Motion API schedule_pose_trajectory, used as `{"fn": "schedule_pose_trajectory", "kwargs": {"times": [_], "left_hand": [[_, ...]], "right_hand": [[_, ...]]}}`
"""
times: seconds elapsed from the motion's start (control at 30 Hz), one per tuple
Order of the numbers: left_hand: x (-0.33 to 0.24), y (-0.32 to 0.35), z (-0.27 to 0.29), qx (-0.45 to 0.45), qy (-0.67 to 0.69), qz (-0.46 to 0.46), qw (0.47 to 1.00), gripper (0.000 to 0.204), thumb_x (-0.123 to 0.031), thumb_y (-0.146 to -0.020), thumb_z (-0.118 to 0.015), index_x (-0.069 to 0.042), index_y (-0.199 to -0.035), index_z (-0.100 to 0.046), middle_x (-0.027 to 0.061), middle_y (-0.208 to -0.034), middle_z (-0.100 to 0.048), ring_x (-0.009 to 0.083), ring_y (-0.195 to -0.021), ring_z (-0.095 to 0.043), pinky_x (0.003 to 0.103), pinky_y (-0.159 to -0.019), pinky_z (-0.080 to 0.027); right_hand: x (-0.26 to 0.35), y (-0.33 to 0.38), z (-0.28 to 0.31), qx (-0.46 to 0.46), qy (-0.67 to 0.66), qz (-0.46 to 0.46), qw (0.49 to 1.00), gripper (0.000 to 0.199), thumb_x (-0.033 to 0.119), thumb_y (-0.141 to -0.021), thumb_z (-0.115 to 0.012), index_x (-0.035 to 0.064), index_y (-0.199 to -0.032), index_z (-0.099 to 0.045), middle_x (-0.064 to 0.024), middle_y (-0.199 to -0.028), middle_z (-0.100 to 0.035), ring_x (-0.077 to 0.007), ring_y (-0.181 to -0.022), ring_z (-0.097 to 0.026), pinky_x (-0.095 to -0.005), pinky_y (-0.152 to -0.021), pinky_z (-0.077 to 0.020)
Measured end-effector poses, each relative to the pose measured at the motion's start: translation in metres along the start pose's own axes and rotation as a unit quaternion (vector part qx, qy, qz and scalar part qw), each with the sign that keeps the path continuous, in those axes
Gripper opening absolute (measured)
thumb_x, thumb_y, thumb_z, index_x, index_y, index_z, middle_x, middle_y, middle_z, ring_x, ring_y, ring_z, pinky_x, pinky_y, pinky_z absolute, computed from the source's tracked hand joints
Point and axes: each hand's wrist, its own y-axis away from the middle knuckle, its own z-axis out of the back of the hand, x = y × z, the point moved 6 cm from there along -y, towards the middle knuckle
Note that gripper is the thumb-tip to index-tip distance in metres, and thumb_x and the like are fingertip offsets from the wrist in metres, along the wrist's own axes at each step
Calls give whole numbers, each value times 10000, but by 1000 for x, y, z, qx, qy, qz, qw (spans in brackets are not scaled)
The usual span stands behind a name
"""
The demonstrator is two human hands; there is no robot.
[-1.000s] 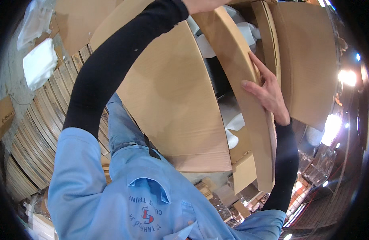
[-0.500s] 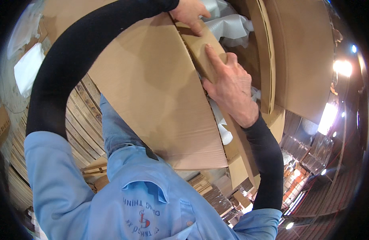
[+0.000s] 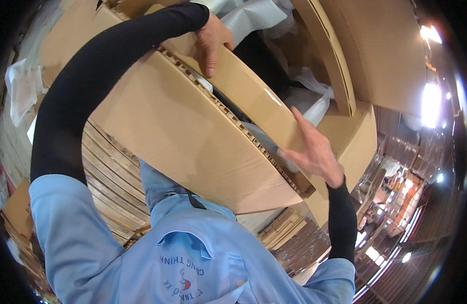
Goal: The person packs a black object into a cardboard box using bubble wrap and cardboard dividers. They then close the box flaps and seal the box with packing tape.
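A long folded cardboard strip (image 3: 251,93) lies slantwise along the top of a large cardboard box, just inside its near wall (image 3: 178,121). My left hand (image 3: 213,43) grips the strip toward its far left end, thumb on the top face. Around its right part, my right hand (image 3: 317,152) has the thumb on the near side and fingers on the far side. A narrow gap parts the strip from the wall's honeycomb edge (image 3: 228,114). Behind the strip, white foam wrap (image 3: 256,23) and a dark object (image 3: 264,61) show inside the box; their lower parts are hidden.
Another upright cardboard edge (image 3: 327,50) and a wide flap (image 3: 378,55) stand on the right. Wooden slats (image 3: 112,182) lie at the lower left, with crumpled white wrap (image 3: 23,88) on the floor beyond. Stacked goods and bright lamps appear at the far right.
My right hand has slid down and right along the strip, spreading its thumb from the fingers. My left hand has shifted left and nearer. The gap by the near wall's honeycomb edge shows more.
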Motion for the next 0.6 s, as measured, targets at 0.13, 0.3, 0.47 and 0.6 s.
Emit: {"fn": "schedule_pose_trajectory", "kwargs": {"times": [0.13,0.3,0.47,0.6], "left_hand": [[0,-7,-7,89,95,-30,991,795,-357,-571,-1017,7,-1181,-661,113,-1046,-746,208,-949,-709,350,-835,-570],[7,-20,0,149,-11,6,989,809,-351,-624,-1001,10,-1243,-627,110,-1141,-725,215,-1056,-685,354,-940,-543],[-36,-64,0,106,163,0,981,959,-484,-777,-878,65,-1451,-473,201,-1488,-530,312,-1393,-484,415,-1162,-394],[-143,-181,-37,77,116,-134,981,695,-436,-965,-702,44,-1433,-520,191,-1446,-560,257,-1334,-529,361,-1141,-406]], "right_hand": [[-99,86,-2,101,-62,-155,981,1070,530,-690,-868,64,-1538,-412,-284,-1342,-618,-429,-1249,-601,-458,-1057,-484],[-114,123,-37,79,-181,-125,972,1031,575,-656,-878,25,-1454,-524,-270,-1273,-653,-425,-1189,-629,-452,-1018,-496],[-106,121,-35,19,-157,-95,983,997,577,-647,-876,30,-1416,-555,-255,-1170,-679,-423,-1086,-654,-474,-955,-512],[-96,112,-33,69,-153,-129,977,1057,601,-615,-883,33,-1436,-535,-252,-1131,-644,-429,-1065,-640,-480,-926,-504]]}}
